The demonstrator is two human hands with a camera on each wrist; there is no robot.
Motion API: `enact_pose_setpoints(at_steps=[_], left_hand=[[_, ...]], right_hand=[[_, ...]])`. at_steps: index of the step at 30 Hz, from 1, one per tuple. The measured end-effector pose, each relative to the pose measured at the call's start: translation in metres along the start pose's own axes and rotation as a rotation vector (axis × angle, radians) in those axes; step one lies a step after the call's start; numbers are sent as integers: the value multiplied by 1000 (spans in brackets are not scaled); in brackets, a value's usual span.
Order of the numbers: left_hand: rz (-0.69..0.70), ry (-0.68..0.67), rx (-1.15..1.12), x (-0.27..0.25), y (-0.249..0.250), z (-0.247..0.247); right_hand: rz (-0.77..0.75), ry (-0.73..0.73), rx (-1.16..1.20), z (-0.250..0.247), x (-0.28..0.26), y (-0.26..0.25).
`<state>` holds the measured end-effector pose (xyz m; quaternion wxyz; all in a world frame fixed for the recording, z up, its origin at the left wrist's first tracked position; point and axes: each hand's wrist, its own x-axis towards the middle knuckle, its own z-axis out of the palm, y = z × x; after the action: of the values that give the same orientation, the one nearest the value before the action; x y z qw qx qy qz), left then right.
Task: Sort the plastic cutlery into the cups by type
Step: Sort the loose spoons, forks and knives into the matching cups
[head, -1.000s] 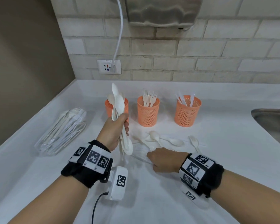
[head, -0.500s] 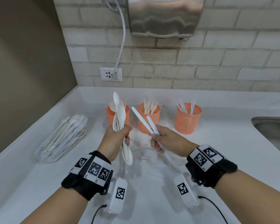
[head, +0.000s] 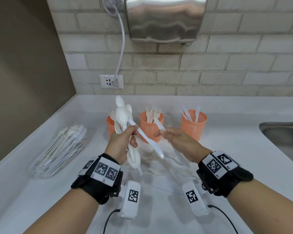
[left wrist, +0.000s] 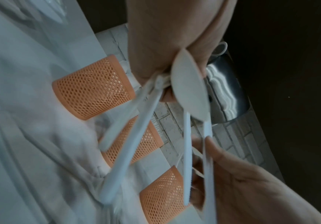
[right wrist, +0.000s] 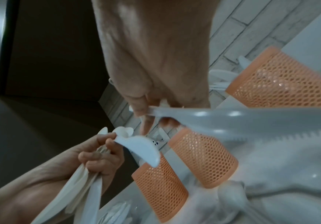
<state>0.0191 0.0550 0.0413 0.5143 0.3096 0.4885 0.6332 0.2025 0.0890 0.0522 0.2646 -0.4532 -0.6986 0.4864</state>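
Observation:
Three orange mesh cups stand in a row at the back. The left cup (head: pixel 111 123) holds spoons, the middle cup (head: pixel 151 128) forks, the right cup (head: pixel 194 123) knives. My left hand (head: pixel 132 133) grips a bundle of white spoons (head: pixel 121 116) upright in front of the left cup. Its thumb also pins a long white knife (head: pixel 148 141) that slants down to the right. My right hand (head: pixel 161 132) pinches a second knife (head: pixel 158 124) before the middle cup; its serrated blade (right wrist: pixel 251 121) fills the right wrist view. Loose forks (head: pixel 164 171) lie on the counter below both hands.
A clear bag of cutlery (head: pixel 61 149) lies on the white counter (head: pixel 41 200) at the left. A steel sink (head: pixel 286 137) is at the right edge. A metal hand dryer (head: pixel 166 19) hangs on the brick wall, its cable plugged into a socket (head: pixel 111 81).
My right hand lifted two knives off the counter and brought them up to the left hand. One knife now sits under my left thumb; the right hand keeps the other.

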Motion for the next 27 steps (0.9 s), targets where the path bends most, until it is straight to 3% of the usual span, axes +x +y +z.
enact_pose_setpoints(at_steps=[4,6,8,12,15,18,20,23,27], left_hand=[[-9,25,9,2,-3,-1],[-3,23,13,0,-4,2],[-8,-8,43,-3,-4,8],[-12,-109,112,-9,-5,19],[-29,-121,87,-9,-6,18],[-55,-121,15,-7,-7,12],[-96,-112,-46,-5,-8,9],[-185,-132,-75,-8,-8,10],[-278,-181,-198,-13,-10,14]], right_hand=[[-173,279,-242,-9,1,-6],[-239,323,-366,-6,-1,-12],[-275,223,-400,0,-1,-17],[-188,-79,-148,18,1,-17],[-181,-114,-133,23,1,-14],[-194,-60,-193,18,4,-13],[-289,24,-230,14,5,-15],[-606,133,-285,19,1,-24],[-882,29,-332,38,1,-25]])
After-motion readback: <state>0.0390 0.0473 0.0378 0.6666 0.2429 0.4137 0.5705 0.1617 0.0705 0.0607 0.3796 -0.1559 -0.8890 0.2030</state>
